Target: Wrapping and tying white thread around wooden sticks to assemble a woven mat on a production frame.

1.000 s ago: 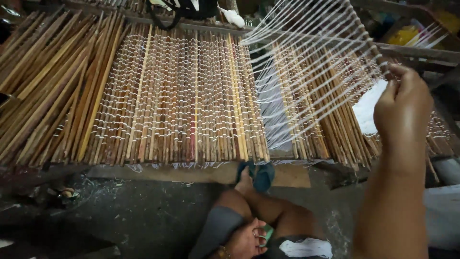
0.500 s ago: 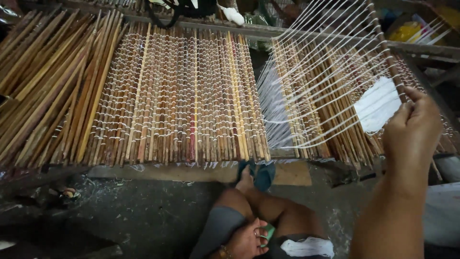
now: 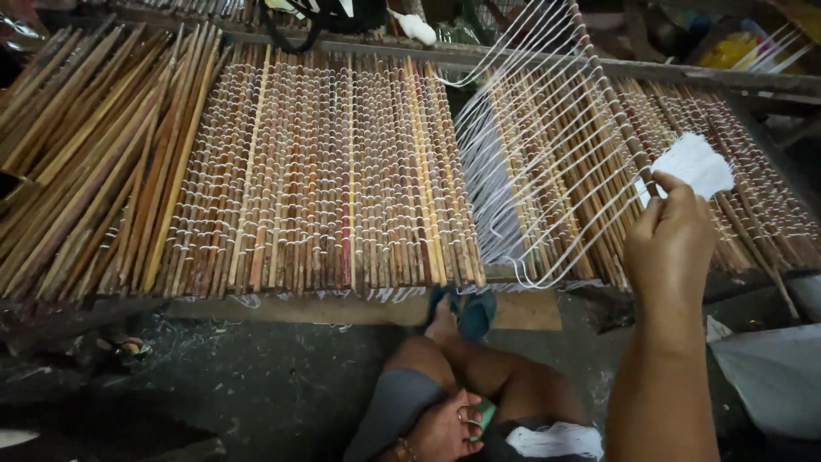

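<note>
Fingers (image 3: 663, 184) of right hand (image 3: 671, 248) pinch raised stick (image 3: 611, 111) — white strings (image 3: 547, 171) looped; left hand (image 3: 445, 428) closed on scissors (image 3: 479, 419) — lap

The right hand (image 3: 671, 244) shows only its back, so its fingertips and grip on the white cloth (image 3: 694, 162) are hidden. At bottom centre, the left hand (image 3: 445, 425) seems to hold something green, mostly covered. The sticks (image 3: 77, 162) run off the left edge.

Right forearm bare to the wrist, no sleeve or watch; right grip (image 3: 676, 244) ungloved. Left grip (image 3: 445, 428) also bare, with a ring on one finger and a beaded band at the wrist. Grey shorts (image 3: 393, 411) on bare legs, teal sandals (image 3: 475, 308) on the feet.
</note>
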